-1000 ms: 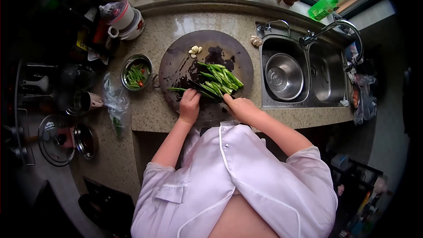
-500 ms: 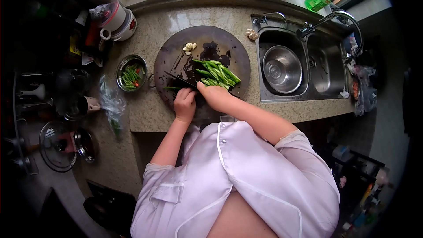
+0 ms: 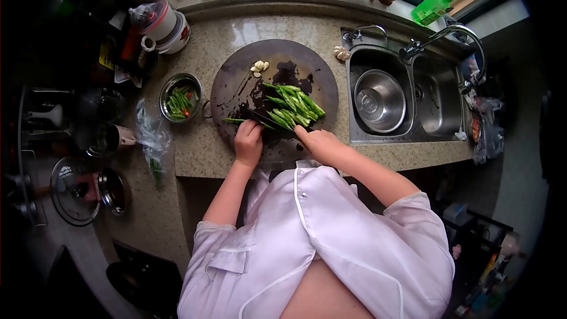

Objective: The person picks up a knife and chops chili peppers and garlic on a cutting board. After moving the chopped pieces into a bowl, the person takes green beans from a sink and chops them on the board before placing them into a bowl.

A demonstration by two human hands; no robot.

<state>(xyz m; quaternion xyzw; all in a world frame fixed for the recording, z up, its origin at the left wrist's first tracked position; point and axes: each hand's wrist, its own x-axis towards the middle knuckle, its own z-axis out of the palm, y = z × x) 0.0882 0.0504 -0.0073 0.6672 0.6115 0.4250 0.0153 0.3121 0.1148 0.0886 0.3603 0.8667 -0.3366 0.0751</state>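
A round dark cutting board lies on the counter. My right hand grips the handle of a knife, whose dark blade slants up and left toward my other hand. My left hand has its fingers bent over a green pepper at the board's lower left. Cut green pepper pieces lie in a pile just above and right of the blade. Peeled garlic cloves sit near the top of the board.
A metal bowl with green and red pieces stands left of the board, near a plastic bag. To the right, a double sink holds a steel basin. A garlic bulb lies by the sink's corner.
My right hand and the knife have moved right and slightly down. My left hand stays at the pepper. The whole view has shifted a little.
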